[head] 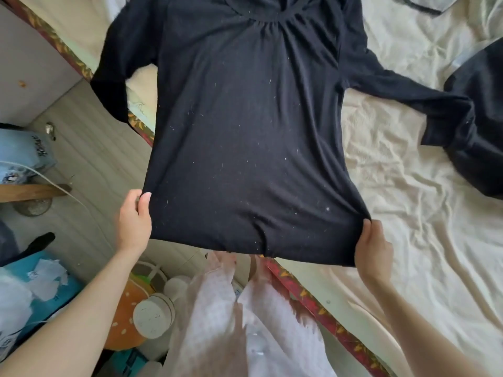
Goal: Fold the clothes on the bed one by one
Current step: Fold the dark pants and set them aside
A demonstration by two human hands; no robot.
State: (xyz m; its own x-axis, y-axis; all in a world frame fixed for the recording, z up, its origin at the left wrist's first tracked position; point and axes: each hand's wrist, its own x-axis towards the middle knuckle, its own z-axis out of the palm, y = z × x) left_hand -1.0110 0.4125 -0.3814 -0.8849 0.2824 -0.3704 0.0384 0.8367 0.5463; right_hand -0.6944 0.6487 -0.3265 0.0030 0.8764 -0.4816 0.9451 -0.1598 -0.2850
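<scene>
A black long-sleeved top is stretched out in front of me, its hem toward me and its gathered neckline at the far end. My left hand pinches the hem's left corner. My right hand grips the hem's right corner. The hem hangs over the bed's edge, above the floor. Its left sleeve droops off the bed's side; its right sleeve lies across the cream sheet. Another dark garment lies at the right, touching that sleeve's cuff.
The bed's red patterned edge runs diagonally below the top. On the floor to the left stand a blue box with crumpled tissues, an orange stool, a white jar and a light-blue bag. My pale clothing hangs below.
</scene>
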